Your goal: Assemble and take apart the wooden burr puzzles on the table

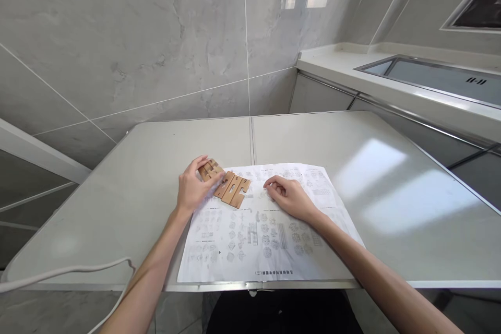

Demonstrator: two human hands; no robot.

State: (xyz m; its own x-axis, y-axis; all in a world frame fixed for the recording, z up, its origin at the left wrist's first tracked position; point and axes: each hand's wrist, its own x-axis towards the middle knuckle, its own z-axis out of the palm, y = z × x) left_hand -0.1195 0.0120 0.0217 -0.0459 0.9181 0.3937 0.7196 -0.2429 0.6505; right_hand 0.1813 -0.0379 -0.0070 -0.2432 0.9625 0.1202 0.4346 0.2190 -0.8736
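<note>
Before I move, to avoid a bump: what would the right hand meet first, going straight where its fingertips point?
Probably the rightmost wooden piece, across the printed sheet; depth is unclear, so the right hand might pass above.

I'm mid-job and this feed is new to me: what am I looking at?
There is no robot: these are a person's bare hands, in one picture from a camera worn on the head, looking forward and down. A printed diagram sheet lies on the pale two-panel table. Flat, numbered wooden pieces lie on the sheet. The left hand holds a notched wooden part; whether single or assembled, I can't tell. The right hand is loosely curled over the sheet, nothing visible in it.
</note>
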